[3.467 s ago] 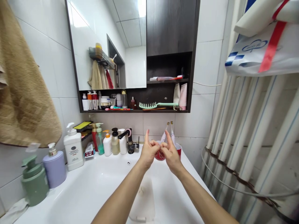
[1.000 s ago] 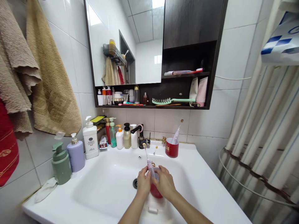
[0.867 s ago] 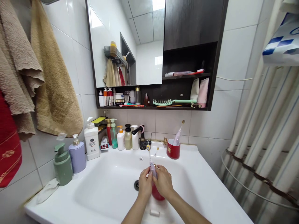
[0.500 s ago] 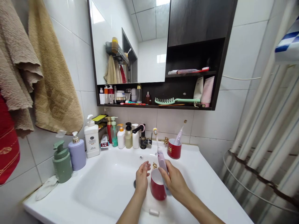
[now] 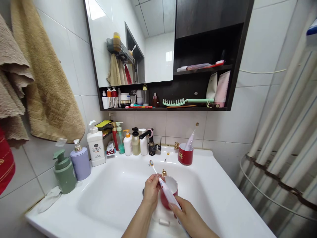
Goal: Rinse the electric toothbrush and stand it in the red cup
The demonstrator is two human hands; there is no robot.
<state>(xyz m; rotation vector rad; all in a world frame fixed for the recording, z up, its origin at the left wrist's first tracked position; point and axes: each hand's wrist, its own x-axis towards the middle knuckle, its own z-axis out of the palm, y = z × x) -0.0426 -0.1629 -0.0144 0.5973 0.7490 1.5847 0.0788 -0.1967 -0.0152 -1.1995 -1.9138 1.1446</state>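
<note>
A pale pink electric toothbrush (image 5: 167, 191) lies slantwise across both hands, its brush head pointing up and left over the basin. My right hand (image 5: 187, 215) is closed round the lower handle. At the neck, the fingers of my left hand (image 5: 151, 191) pinch the upper end of the toothbrush. Behind it, a red cup with a white inside (image 5: 170, 181) stands in the sink, partly covered by the toothbrush and my hands. A gold knob (image 5: 164, 172) shows just beyond the cup's rim.
Around the white sink (image 5: 111, 191) stand a green pump bottle (image 5: 64, 175), a purple one (image 5: 81, 163) and several others. A black faucet (image 5: 151, 142) is at the back. Right of it, another red cup (image 5: 185, 157) holds a toothbrush. A dark shelf (image 5: 170, 109) hangs above.
The toothbrush has tipped from nearly upright to leaning left and come lower. My left hand has closed on its neck. My right hand has moved down.
</note>
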